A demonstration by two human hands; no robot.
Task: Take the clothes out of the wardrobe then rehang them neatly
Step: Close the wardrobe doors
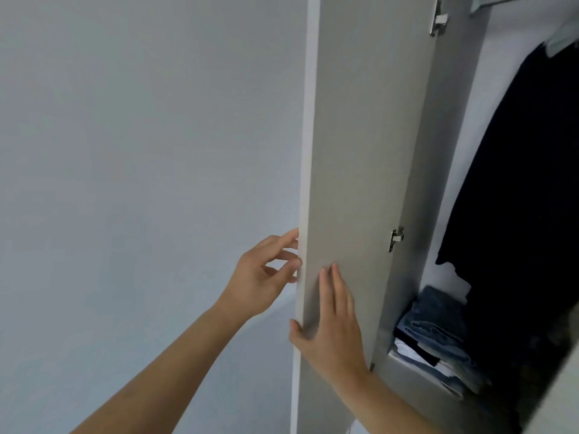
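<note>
The wardrobe door [360, 151] runs off the top and bottom edges. At three o'clock the dark hanging garment [517, 183] is cut by the right edge, its hanger unseen. The folded stack [438, 336] at four o'clock is blurred; its pieces cannot be told apart. The left hand [266, 277] has fingertips hidden behind the door's edge.

You have nothing to read here: no text, label, brand, number or sign shows on any surface in view. The wardrobe door [360, 183] and the dark hanging garment [517, 183] bear no lettering.
</note>
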